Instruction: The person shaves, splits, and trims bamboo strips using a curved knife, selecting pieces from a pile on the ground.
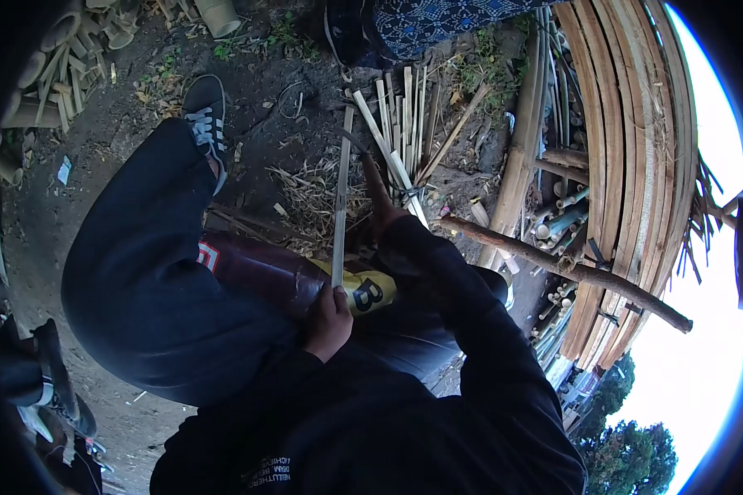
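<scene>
My left hand (330, 324) is closed around the near end of a long, flat bamboo strip (342, 198), which points away from me over my lap. In my right hand (383, 213), farther forward, is a knife (375, 175) with a long brown handle and a dark, curved blade. The blade's tip end lies at the strip's far part and seems to touch it. Under the strip, a dark red and yellow wrap or sack (276, 276) lies across my legs. Thin shavings (314, 198) cover the ground beyond it.
A bundle of split bamboo strips (400, 124) lies ahead, right of the blade. Long bamboo slats (627, 165) are stacked at right, with a wooden pole (570, 264) jutting toward me. Cut bamboo pieces (66, 74) are heaped at upper left. Another person's patterned cloth (446, 29) shows at the top.
</scene>
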Demonstrator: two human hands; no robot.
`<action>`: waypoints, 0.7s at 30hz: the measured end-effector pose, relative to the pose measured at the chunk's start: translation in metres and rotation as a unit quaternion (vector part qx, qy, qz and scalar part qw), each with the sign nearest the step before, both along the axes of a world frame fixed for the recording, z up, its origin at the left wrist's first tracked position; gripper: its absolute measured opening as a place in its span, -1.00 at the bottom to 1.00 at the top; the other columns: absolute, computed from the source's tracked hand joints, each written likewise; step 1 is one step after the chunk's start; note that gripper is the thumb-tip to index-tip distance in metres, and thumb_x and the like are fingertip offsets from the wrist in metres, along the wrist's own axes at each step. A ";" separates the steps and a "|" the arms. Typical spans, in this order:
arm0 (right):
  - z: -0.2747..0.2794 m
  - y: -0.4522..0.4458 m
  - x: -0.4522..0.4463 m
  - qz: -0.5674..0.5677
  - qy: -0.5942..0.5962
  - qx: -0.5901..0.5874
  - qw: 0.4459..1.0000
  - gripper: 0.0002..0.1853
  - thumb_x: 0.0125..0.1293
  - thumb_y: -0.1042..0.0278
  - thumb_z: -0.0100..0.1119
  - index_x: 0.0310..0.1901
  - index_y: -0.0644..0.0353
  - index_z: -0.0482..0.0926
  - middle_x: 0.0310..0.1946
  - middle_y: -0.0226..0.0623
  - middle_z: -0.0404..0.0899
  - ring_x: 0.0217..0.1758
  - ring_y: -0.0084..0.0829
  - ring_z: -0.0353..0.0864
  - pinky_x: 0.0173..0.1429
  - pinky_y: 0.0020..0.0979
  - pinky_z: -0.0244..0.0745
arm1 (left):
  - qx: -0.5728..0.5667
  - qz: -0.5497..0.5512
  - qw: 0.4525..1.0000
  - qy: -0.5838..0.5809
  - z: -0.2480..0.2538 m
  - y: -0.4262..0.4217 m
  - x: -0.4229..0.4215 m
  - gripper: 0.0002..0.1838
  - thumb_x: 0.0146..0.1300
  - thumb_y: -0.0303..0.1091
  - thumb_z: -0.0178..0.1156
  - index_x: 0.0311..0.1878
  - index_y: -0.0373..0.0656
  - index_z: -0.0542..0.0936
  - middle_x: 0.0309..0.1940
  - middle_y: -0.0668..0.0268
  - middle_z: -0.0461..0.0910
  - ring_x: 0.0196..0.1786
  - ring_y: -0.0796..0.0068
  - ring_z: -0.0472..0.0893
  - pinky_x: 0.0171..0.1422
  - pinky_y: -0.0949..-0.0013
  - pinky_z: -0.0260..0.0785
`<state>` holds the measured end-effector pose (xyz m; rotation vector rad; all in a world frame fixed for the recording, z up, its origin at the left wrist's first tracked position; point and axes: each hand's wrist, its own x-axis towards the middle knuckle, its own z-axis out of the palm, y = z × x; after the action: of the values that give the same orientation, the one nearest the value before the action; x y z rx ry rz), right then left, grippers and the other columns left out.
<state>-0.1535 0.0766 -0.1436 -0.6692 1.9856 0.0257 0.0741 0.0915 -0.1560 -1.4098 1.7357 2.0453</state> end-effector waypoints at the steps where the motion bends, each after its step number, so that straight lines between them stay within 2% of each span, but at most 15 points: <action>1: -0.007 0.001 -0.003 0.001 0.003 0.002 1.000 -0.05 0.25 0.59 -0.05 0.51 -0.11 -0.42 0.22 0.21 0.38 -0.01 0.01 0.62 -0.01 -0.17 0.51 | -0.005 0.001 1.000 0.002 0.000 -0.001 0.000 -0.74 0.40 -0.23 -0.09 -0.16 -0.25 0.43 -0.39 -0.15 0.56 -0.26 -0.25 0.54 -0.24 -0.12 0.33; 2: -0.014 0.002 -0.006 0.001 0.007 0.003 1.000 -0.02 0.23 0.61 -0.03 0.51 -0.10 -0.43 0.23 0.18 0.38 0.01 -0.02 0.62 0.00 -0.18 0.50 | 0.003 0.002 1.000 -0.001 -0.001 -0.002 0.000 -0.74 0.41 -0.24 -0.10 -0.16 -0.26 0.43 -0.38 -0.17 0.55 -0.25 -0.26 0.53 -0.23 -0.11 0.33; 3: -0.021 0.014 -0.006 0.036 0.014 -0.057 0.998 0.02 0.18 0.55 0.06 0.49 -0.13 -0.44 0.01 0.23 0.47 -0.10 0.08 0.62 -0.10 -0.11 0.50 | 0.013 0.002 1.000 -0.005 -0.003 0.001 0.001 -0.74 0.41 -0.24 -0.10 -0.16 -0.26 0.42 -0.38 -0.18 0.55 -0.24 -0.27 0.52 -0.22 -0.11 0.33; 5: -0.022 0.038 -0.008 0.075 0.030 -0.121 0.989 0.07 0.14 0.49 0.15 0.48 -0.16 -0.45 -0.21 0.28 0.56 -0.20 0.18 0.63 -0.20 -0.03 0.50 | 0.017 0.010 1.000 0.005 -0.015 0.011 0.005 -0.73 0.42 -0.22 -0.12 -0.16 -0.26 0.42 -0.43 -0.14 0.55 -0.33 -0.20 0.55 -0.29 -0.05 0.36; 7: 0.000 0.056 0.001 0.057 -0.005 -0.122 0.991 0.11 0.08 0.55 0.20 0.50 0.00 -0.40 -0.01 0.08 0.52 0.01 0.04 0.58 0.01 -0.18 0.48 | 0.020 0.010 0.999 0.023 -0.010 0.007 0.000 -0.71 0.43 -0.20 -0.14 -0.16 -0.26 0.42 -0.48 -0.10 0.55 -0.42 -0.13 0.58 -0.36 0.01 0.38; 8: 0.010 0.066 0.006 0.049 -0.014 -0.124 0.991 0.12 0.07 0.57 0.21 0.51 0.05 -0.39 0.05 0.01 0.50 0.08 -0.01 0.57 0.08 -0.22 0.48 | 0.113 0.029 0.993 0.015 0.007 -0.004 0.000 -0.69 0.45 -0.16 -0.17 -0.16 -0.23 0.42 -0.55 0.02 0.51 -0.54 0.05 0.55 -0.46 0.12 0.36; 9: 0.012 0.072 0.008 0.042 0.015 -0.093 0.995 0.12 0.05 0.52 0.26 0.50 0.07 -0.37 0.03 0.03 0.51 0.08 0.01 0.56 0.10 -0.20 0.47 | 0.202 0.047 0.978 0.006 0.016 -0.011 -0.002 -0.66 0.46 -0.12 -0.19 -0.15 -0.20 0.42 -0.61 0.14 0.47 -0.66 0.23 0.52 -0.57 0.22 0.33; 10: 0.012 0.079 0.012 0.034 0.042 -0.062 0.997 0.13 0.04 0.47 0.30 0.50 0.09 -0.34 0.01 0.06 0.51 0.08 0.03 0.56 0.12 -0.18 0.47 | 0.192 0.043 0.980 0.011 0.017 -0.012 -0.002 -0.66 0.46 -0.12 -0.19 -0.15 -0.20 0.42 -0.61 0.14 0.47 -0.66 0.23 0.52 -0.57 0.22 0.33; 11: 0.019 0.085 0.014 0.093 0.068 -0.156 0.981 0.08 0.06 0.36 0.32 0.49 0.13 -0.25 -0.05 0.12 0.52 0.03 0.09 0.57 0.08 -0.09 0.48 | 0.218 0.080 0.972 0.018 0.016 -0.012 -0.001 -0.65 0.47 -0.08 -0.22 -0.16 -0.17 0.42 -0.63 0.25 0.40 -0.71 0.39 0.43 -0.63 0.31 0.26; 12: 0.021 0.087 0.018 0.090 0.071 -0.168 0.979 0.08 0.06 0.36 0.32 0.49 0.13 -0.25 -0.05 0.12 0.52 0.03 0.09 0.57 0.08 -0.09 0.48 | 0.244 0.118 0.962 0.023 0.015 -0.011 0.001 -0.63 0.48 -0.05 -0.24 -0.16 -0.14 0.42 -0.66 0.37 0.33 -0.76 0.56 0.35 -0.69 0.41 0.19; 14: 0.031 0.086 0.028 0.061 0.078 -0.083 0.992 -0.02 0.11 0.35 0.27 0.47 0.16 -0.17 -0.03 0.20 0.49 0.01 0.14 0.57 0.06 -0.06 0.49 | 0.241 0.132 0.961 0.015 0.014 -0.010 0.002 -0.63 0.48 -0.05 -0.26 -0.18 -0.11 0.42 -0.66 0.39 0.32 -0.77 0.56 0.32 -0.70 0.42 0.16; 15: 0.051 0.078 0.035 0.018 0.039 -0.103 0.994 -0.09 0.14 0.31 0.23 0.44 0.22 -0.09 -0.01 0.27 0.46 0.04 0.18 0.53 0.07 -0.07 0.48 | 0.251 0.151 0.956 0.004 0.013 -0.009 0.003 -0.63 0.48 -0.04 -0.28 -0.20 -0.08 0.42 -0.66 0.41 0.30 -0.78 0.56 0.29 -0.70 0.43 0.12; 16: 0.040 0.087 0.040 0.016 0.041 -0.115 0.992 -0.09 0.14 0.31 0.23 0.44 0.22 -0.09 -0.01 0.27 0.46 0.04 0.18 0.53 0.07 -0.07 0.48 | 0.240 0.148 0.959 0.007 0.012 -0.008 0.004 -0.63 0.48 -0.04 -0.28 -0.20 -0.08 0.42 -0.66 0.41 0.30 -0.78 0.56 0.29 -0.70 0.43 0.12; 18: 0.014 0.107 0.056 0.023 0.109 -0.211 0.971 -0.14 0.17 0.31 0.20 0.43 0.25 -0.04 -0.03 0.25 0.48 0.06 0.18 0.52 0.10 -0.10 0.47 | 0.225 0.134 0.965 0.024 0.013 -0.009 0.009 -0.65 0.47 0.01 -0.25 -0.20 -0.03 0.38 -0.68 0.45 0.26 -0.75 0.61 0.23 -0.68 0.49 0.10; 21: 0.009 0.113 0.078 0.010 0.072 -0.175 0.982 -0.15 0.20 0.18 0.22 0.42 0.29 0.00 0.06 0.24 0.47 0.12 0.16 0.49 0.15 -0.12 0.44 | 0.247 0.184 0.951 0.024 0.007 -0.009 0.016 -0.73 0.46 -0.06 -0.20 -0.22 0.00 0.38 -0.67 0.47 0.26 -0.73 0.62 0.22 -0.67 0.50 0.07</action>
<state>-0.0757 0.1892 -0.1346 -0.9346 2.1442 -0.2774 0.0897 0.0828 -0.1491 -1.5950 0.9025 2.4772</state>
